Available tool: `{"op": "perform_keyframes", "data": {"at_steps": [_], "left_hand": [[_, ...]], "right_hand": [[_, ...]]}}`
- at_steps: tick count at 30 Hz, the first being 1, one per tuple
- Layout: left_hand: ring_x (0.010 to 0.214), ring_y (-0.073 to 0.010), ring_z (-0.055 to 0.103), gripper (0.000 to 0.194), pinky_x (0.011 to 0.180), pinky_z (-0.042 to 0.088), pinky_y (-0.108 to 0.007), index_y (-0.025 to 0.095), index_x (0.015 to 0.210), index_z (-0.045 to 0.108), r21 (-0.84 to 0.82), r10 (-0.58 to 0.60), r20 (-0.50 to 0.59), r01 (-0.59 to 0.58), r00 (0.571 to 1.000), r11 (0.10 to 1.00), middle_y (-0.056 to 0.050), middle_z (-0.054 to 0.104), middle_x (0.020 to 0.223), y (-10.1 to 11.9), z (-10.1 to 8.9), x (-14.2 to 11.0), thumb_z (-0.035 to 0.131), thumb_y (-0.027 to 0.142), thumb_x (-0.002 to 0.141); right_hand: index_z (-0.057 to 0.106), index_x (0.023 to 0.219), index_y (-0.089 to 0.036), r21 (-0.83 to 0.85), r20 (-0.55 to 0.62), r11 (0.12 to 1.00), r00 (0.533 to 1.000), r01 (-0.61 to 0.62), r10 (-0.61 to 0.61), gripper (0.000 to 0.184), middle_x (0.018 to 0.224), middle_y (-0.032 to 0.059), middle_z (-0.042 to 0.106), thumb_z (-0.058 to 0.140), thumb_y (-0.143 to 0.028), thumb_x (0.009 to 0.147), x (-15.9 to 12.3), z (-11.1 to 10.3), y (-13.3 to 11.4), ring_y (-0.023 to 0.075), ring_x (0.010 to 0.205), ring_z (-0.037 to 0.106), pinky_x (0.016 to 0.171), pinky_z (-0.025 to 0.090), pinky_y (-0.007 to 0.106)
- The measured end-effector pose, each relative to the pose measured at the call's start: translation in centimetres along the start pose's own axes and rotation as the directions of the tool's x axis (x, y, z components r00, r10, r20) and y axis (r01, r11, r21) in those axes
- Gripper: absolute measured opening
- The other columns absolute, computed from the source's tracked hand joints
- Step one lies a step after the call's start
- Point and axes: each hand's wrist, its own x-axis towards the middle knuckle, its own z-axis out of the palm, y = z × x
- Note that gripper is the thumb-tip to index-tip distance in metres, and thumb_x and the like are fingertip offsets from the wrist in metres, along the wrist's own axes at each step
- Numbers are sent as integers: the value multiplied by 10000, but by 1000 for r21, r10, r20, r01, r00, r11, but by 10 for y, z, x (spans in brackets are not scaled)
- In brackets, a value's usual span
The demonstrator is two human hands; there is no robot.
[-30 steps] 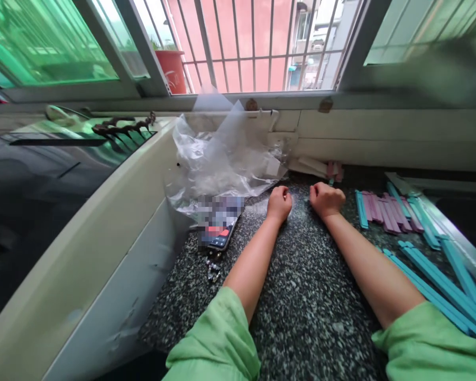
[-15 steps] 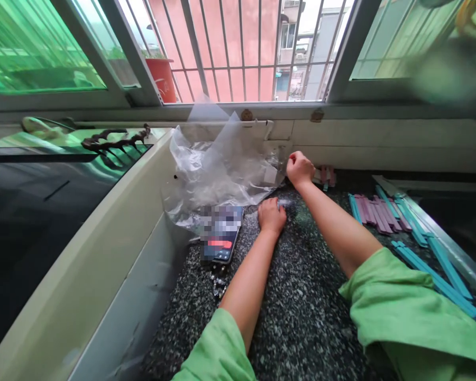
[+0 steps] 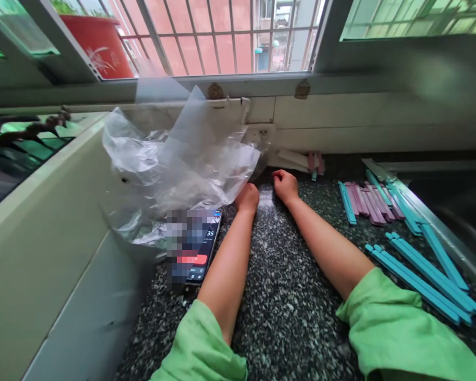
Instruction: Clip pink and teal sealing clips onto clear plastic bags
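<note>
A clear plastic bag (image 3: 174, 164) is bunched up on the dark speckled countertop (image 3: 285, 296). My left hand (image 3: 247, 198) is closed at its lower right edge, and the bag hides part of the fingers. My right hand (image 3: 285, 187) hovers or rests just to the right, with its fingers curled; whatever may be in them does not show. A phone (image 3: 208, 243) with a lit screen lies beside my left forearm, partly covered by a blurred patch. Behind my right hand is a small bunch of pink and turquoise strips (image 3: 316, 163).
Pink strips (image 3: 375, 203) and long turquoise strips (image 3: 432, 272) lie on the right, next to a metal-edged sink (image 3: 456, 243). A pale-sided appliance (image 3: 63, 233) borders the left. Behind are a wall socket (image 3: 262, 132) and a barred window with a red flowerpot (image 3: 99, 45) outside.
My left hand has moved left to the bag, whose right side is now raised and pushed leftward, uncovering the socket. My right hand has come lower. The view has turned slightly right and down.
</note>
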Motion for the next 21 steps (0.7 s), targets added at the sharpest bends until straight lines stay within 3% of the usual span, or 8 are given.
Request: {"op": "perform_keyframes", "data": {"at_steps": [4, 6, 10, 12, 16, 18, 21], "left_hand": [[1307, -247, 303, 311, 1038, 302, -370, 118, 1037, 517, 27, 35, -225, -30, 974, 999, -150, 562, 1155, 4, -4, 0, 378, 107, 759], [1314, -208, 295, 412, 1066, 263, -348, 135, 1179, 438, -22, 84, -247, -93, 965, 995, -126, 511, 1249, 7, -4, -4, 377, 101, 773], [1283, -183, 348, 497, 1076, 244, -309, 155, 1276, 364, -38, 173, -119, -178, 978, 983, -103, 465, 1315, 11, -4, -11, 374, 85, 784], [1262, -179, 374, 507, 1068, 258, -300, 164, 1301, 332, 9, 197, -174, -199, 965, 980, -98, 445, 1329, 12, -7, -13, 365, 94, 800], [1289, -186, 324, 571, 1071, 255, -322, 192, 1379, 146, 93, 203, -404, -181, 892, 979, -96, 266, 1442, 10, -14, -15, 334, 145, 843], [1287, -194, 325, 588, 1060, 274, -333, 182, 1380, 127, 127, 231, -437, -194, 870, 973, -110, 237, 1452, 9, -14, -14, 339, 137, 834], [1202, -222, 434, 495, 996, 362, -335, 92, 1281, 321, 204, 280, -402, -212, 872, 956, -179, 412, 1321, 5, -10, -10, 364, 101, 789]], "right_hand": [[622, 1028, -164, 117, 16, 993, 1000, 4, -6, 282, 1000, 76, 680, 463, -182, 795, 9, 6, -2, 189, 916, 620, 785, 455, 291], [568, 1106, -172, 306, 75, 952, 997, -8, -16, 317, 968, 56, 685, 463, -257, 819, 12, 9, -8, 158, 835, 637, 698, 483, 261], [575, 1047, -187, 764, 168, 641, 982, -78, -81, 341, 854, 32, 682, 492, -407, 799, 15, 10, -27, 140, 696, 633, 546, 483, 233], [610, 939, -167, 799, 63, 601, 996, -11, -66, 266, 804, 30, 669, 524, -364, 781, 20, 5, -32, 134, 698, 622, 586, 487, 235], [609, 891, -150, 692, -231, 708, 972, 140, 34, 219, 911, 54, 648, 434, -262, 824, 37, -14, -19, 130, 797, 613, 712, 481, 250], [598, 925, -155, 702, -271, 702, 957, 120, 108, 234, 941, 57, 642, 413, -265, 832, 45, -20, -5, 139, 830, 615, 716, 484, 259], [592, 929, -170, 842, -167, 537, 971, 51, 170, 218, 890, 43, 652, 468, -305, 810, 46, -18, 5, 156, 832, 620, 677, 498, 267]]}}
